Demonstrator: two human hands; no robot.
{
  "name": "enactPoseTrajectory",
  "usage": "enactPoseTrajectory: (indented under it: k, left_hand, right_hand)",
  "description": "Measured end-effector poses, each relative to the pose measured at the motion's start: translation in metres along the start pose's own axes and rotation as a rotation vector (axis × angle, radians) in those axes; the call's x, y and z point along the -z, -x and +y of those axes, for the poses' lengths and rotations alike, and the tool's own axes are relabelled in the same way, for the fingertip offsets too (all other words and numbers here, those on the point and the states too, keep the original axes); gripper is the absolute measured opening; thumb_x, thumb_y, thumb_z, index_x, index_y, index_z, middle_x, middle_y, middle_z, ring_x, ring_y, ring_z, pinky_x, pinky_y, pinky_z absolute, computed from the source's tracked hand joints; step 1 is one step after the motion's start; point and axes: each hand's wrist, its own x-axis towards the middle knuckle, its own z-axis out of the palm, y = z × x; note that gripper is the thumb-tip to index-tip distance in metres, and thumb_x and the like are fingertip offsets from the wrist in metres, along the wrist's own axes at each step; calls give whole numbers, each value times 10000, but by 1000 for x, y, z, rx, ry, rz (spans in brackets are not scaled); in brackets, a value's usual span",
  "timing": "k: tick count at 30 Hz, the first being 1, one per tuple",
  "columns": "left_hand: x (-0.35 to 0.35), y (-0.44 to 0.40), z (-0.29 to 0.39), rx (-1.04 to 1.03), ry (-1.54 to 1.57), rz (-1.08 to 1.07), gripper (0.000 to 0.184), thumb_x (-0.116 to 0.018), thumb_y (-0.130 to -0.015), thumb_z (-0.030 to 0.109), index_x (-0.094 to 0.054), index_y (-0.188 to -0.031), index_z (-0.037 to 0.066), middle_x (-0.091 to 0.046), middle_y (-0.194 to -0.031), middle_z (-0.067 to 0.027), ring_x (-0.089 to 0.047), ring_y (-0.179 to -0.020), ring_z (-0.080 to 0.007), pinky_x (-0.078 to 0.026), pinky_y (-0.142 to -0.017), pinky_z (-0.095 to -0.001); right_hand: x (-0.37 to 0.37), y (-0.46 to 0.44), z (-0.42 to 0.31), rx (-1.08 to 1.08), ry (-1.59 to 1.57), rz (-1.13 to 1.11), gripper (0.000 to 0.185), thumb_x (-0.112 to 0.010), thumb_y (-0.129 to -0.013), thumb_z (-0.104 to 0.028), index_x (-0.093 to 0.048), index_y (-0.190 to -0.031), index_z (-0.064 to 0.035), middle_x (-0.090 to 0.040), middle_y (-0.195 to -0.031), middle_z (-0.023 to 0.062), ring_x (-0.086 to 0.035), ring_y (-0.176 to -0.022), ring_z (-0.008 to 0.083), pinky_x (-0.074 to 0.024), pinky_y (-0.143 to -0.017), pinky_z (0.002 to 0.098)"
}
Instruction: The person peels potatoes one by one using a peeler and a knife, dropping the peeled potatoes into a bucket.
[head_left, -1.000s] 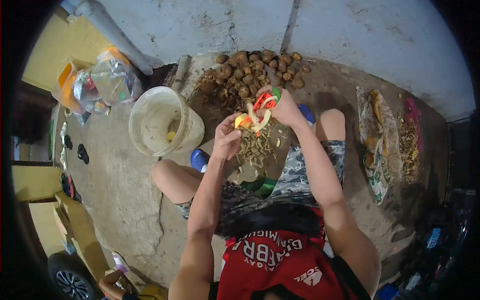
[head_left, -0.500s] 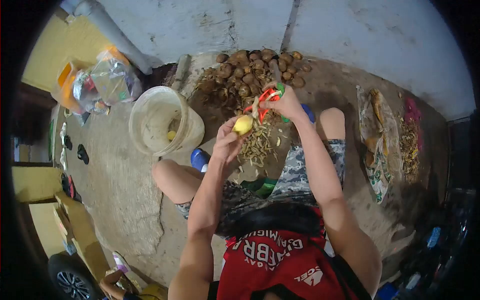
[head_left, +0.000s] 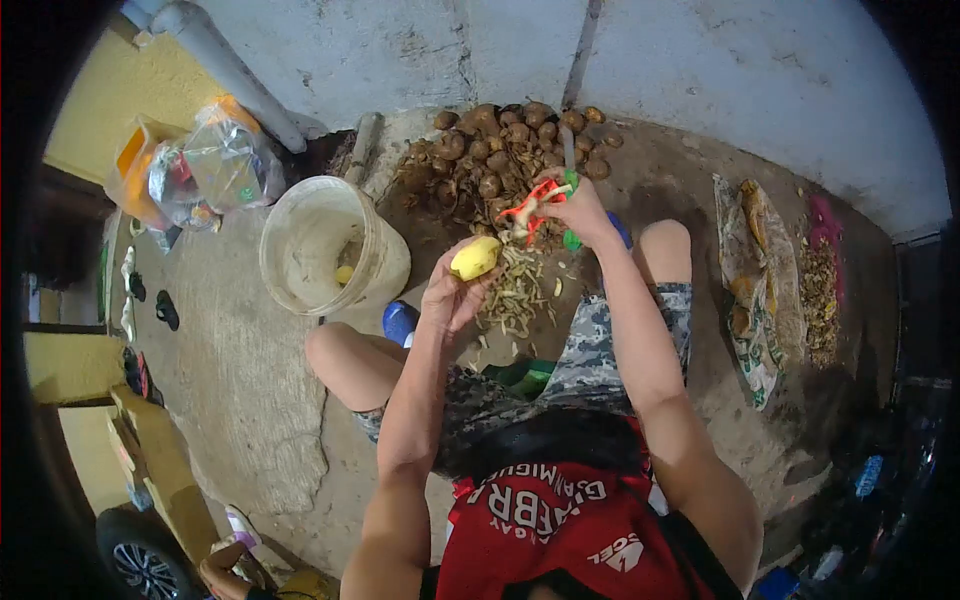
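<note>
Left hand (head_left: 450, 290): cups the yellow potato (head_left: 475, 258), whose long axis runs 8 to 2 o'clock
Right hand (head_left: 585, 212): grasps the red peeler (head_left: 543, 189), close by at the potato's 2 o'clock
Nearer hand: the left, touching the potato; the right is apart
In the way: pale strip (head_left: 522, 222) on the peeler's potato side
Peels (head_left: 515, 305): potato's 5 o'clock
Bucket (head_left: 385, 262): 9 o'clock
Heap (head_left: 490, 150): 12 o'clock, by the wall (head_left: 700, 80)

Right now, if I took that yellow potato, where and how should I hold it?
Probably take the yellow potato by the end nearest the right hand, from above: it is oblong, and the left hand cups it from below, leaving that end free.
</note>
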Motion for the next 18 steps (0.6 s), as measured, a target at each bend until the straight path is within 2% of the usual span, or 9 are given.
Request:
enactPoseTrajectory:
  k: [4,6,8,10,11,12,14,15,18]
  left_hand:
    - [5,-7,-5,-12,-75,18,794,-837,-738,238,-448,-1366,-54,-582,-1297,-153,-597,-1167,-264,-450,-1068,-412]
    - [4,-7,-7,-44,-387,120,785,-836,-735,250,-464,-1357,-51,-581,-1305,-155,-594,-1173,-275,-451,-1067,-417]
    - [5,-4,-7,-34,-350,76,775,-839,-731,251,-481,-1351,-43,-579,-1311,-160,-589,-1179,-280,-464,-1037,-393]
    - [12,-1,-5,12,22,-48,762,-839,-729,233,-489,-1350,-36,-577,-1316,-161,-582,-1188,-287,-460,-1039,-387]
    - [12,2,-6,9,107,13,749,-826,-744,204,-477,-1359,-41,-582,-1310,-164,-578,-1194,-292,-448,-1063,-382]
    - [12,2,-5,9,108,15,749,-826,-744,204,-477,-1359,-41,-582,-1310,-164,-578,-1194,-292,-448,-1063,-382]
    - [10,0,-3,-55,-25,57,762,-843,-727,237,-487,-1335,-52,-595,-1288,-138,-597,-1172,-237,-474,-1038,-376]
    - [-4,-4,0,-108,-157,46,698,-816,-766,208,-491,-1324,-56,-598,-1281,-136,-596,-1174,-236,-473,-1041,-370]
    - [1,-6,-2,-96,-138,96,632,-780,-807,183,-493,-1318,-54,-611,-1260,-123,-608,-1142,-211,-498,-1013,-332]
  right_hand:
    - [-16,22,-40,68,-121,-68,507,-917,-636,-155,-662,-1055,-26,-711,-924,58,-662,-844,137,-532,-753,318]
    - [-16,23,-41,208,86,-29,526,-936,-620,-199,-664,-1038,-33,-703,-906,42,-651,-835,136,-527,-749,328]
    - [-6,12,-21,129,66,-38,530,-946,-613,-242,-668,-1015,-38,-694,-888,32,-634,-825,132,-517,-755,326]
    - [1,2,4,8,59,2,536,-951,-613,-270,-667,-1004,-38,-687,-877,24,-622,-823,125,-510,-760,315]
    - [0,2,11,51,-4,16,533,-952,-619,-254,-662,-1009,-36,-686,-873,20,-622,-823,118,-510,-755,308]
    - [-4,6,6,49,-4,15,533,-952,-619,-254,-662,-1009,-36,-686,-873,20,-622,-823,118,-510,-755,308]
    - [-11,14,-19,74,-93,15,515,-946,-632,-227,-661,-1017,-36,-683,-879,13,-621,-827,112,-510,-752,306]
    - [-9,19,-31,72,-94,12,515,-946,-632,-227,-661,-1017,-36,-683,-879,13,-621,-827,112,-510,-752,306]
    - [-4,23,-48,82,-89,36,496,-936,-650,-207,-661,-1025,-35,-685,-891,14,-625,-842,109,-512,-766,297]
